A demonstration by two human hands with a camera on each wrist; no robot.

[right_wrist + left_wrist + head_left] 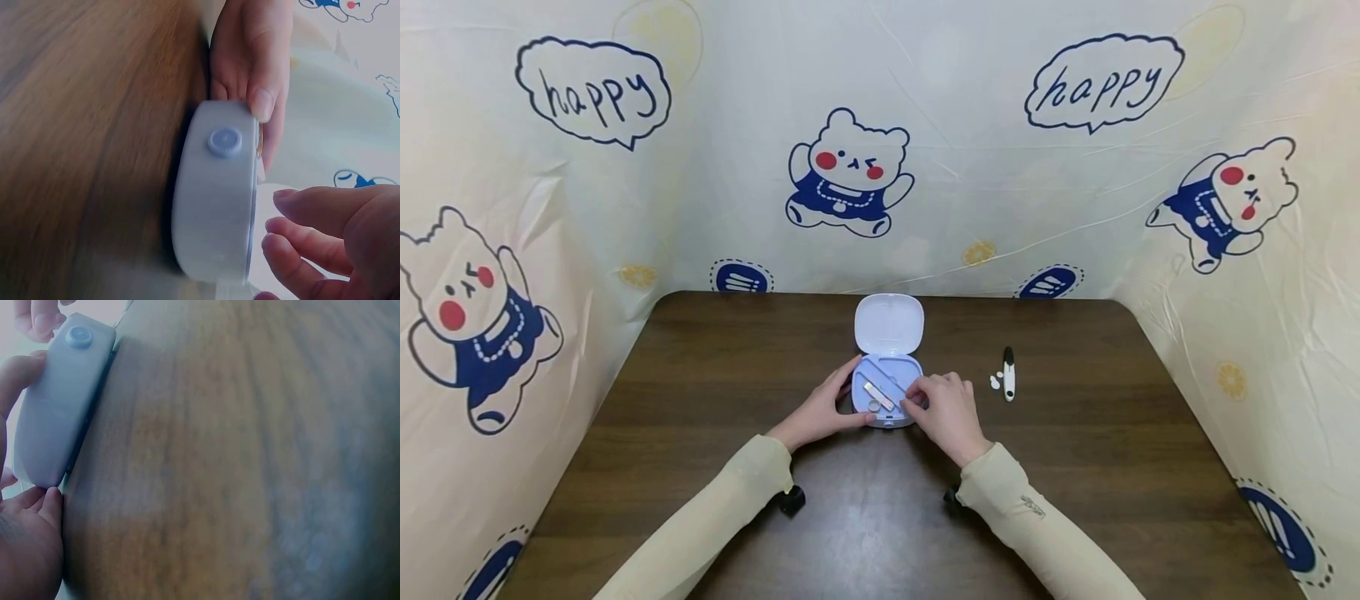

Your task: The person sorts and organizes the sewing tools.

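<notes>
A light-blue case (890, 423) sits on the table with its whitish lid (889, 323) raised at the back. My left hand (822, 410) grips its left side, thumb at the front rim and fingers around the side. Inside, a small pale bar (878, 395) with a shiny part lies slantwise beside a small round piece (874, 406). Over the case's right edge is my right hand (950, 410), fingers bent and fingertips right at the inside. In the right wrist view a gap shows between thumb and fingers, with nothing visible in it. A round button (225, 142) juts from the case's front.
To the right of the case lies a slim white object with a black end (1009, 375), pen-like in shape. Several small white pieces (996, 382) lie against its left side. Printed cloth (955, 183) hangs behind and beside the brown table (737, 342).
</notes>
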